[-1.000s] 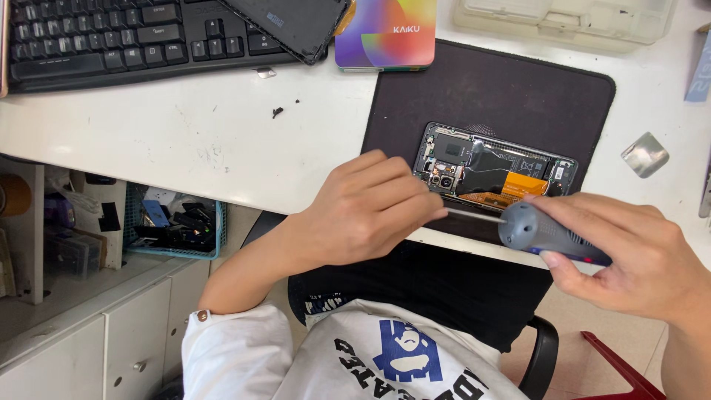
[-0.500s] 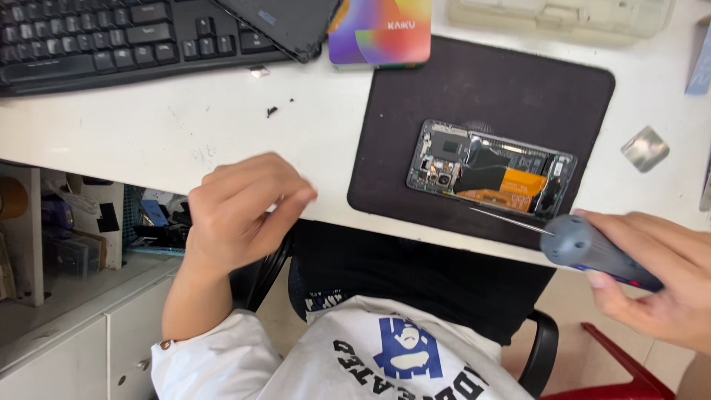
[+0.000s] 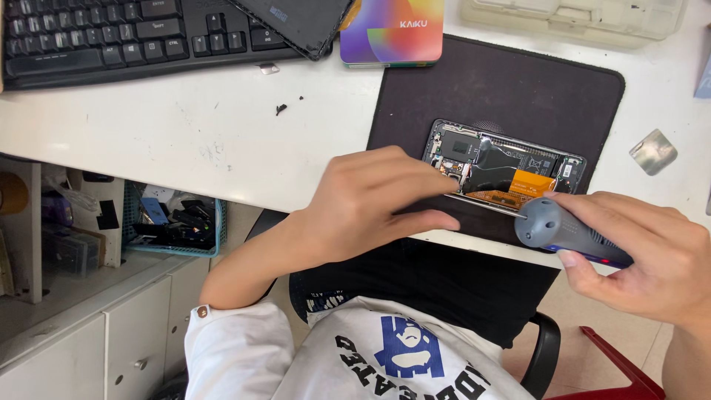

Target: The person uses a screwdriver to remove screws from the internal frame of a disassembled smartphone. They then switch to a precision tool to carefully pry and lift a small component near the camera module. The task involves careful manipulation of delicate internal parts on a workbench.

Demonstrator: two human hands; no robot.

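Observation:
An opened phone (image 3: 503, 167) with its circuit boards and an orange flex cable showing lies on a black mat (image 3: 511, 81) at the desk's near edge. My left hand (image 3: 374, 200) rests on the mat against the phone's left end, fingers curled towards it and holding nothing. A grey electric screwdriver (image 3: 566, 233) sits in my right hand (image 3: 641, 255), its thin bit reaching the phone's near edge.
A black keyboard (image 3: 111, 33) lies at the back left, with a dark phone back cover (image 3: 296, 22) and a colourful box (image 3: 392, 30) beside it. A clear plastic tray (image 3: 578, 18) sits far right. A small metal piece (image 3: 652, 150) lies right of the mat. Below the desk stand white cabinets (image 3: 81, 348).
My left hand left the phone, dropped below the desk edge, then returned to the phone's left end. My right hand pulled the screwdriver away to the right and brought it back to the phone.

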